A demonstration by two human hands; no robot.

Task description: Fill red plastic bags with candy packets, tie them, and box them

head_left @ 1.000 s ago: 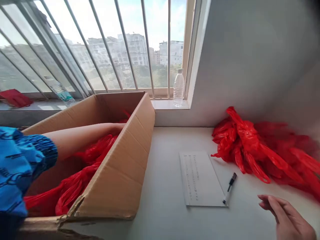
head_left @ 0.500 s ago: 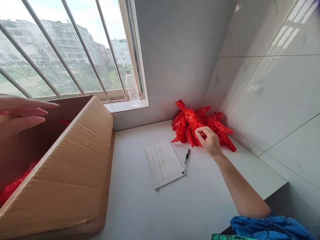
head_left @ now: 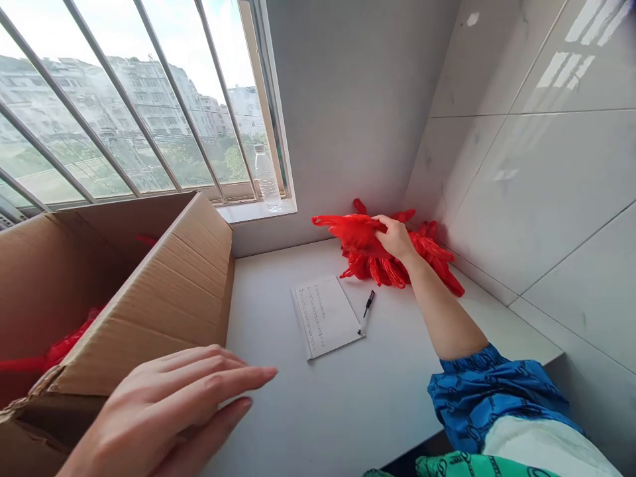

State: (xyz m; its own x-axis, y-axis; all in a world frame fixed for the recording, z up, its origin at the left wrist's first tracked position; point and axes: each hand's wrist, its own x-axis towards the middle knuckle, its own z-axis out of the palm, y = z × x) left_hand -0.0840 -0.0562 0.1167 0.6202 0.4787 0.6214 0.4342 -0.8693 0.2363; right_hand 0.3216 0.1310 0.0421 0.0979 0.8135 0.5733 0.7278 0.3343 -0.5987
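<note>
My right hand (head_left: pixel 396 237) is closed on a red plastic bag (head_left: pixel 350 230), lifted a little above the pile of red bags (head_left: pixel 422 262) in the far corner of the white counter (head_left: pixel 348 391). My left hand (head_left: pixel 171 407) lies flat with fingers stretched out, resting by the near right corner of the open cardboard box (head_left: pixel 149 311). More red bags (head_left: pixel 59 348) lie inside the box.
A sheet of paper (head_left: pixel 325 315) and a black pen (head_left: pixel 366 306) lie on the counter between box and pile. A clear plastic bottle (head_left: pixel 265 177) stands on the windowsill by the barred window. Tiled wall closes the right side.
My right hand has raised a red bag off the pile and swung it left. My left hand came down from above the box to its near corner.
</note>
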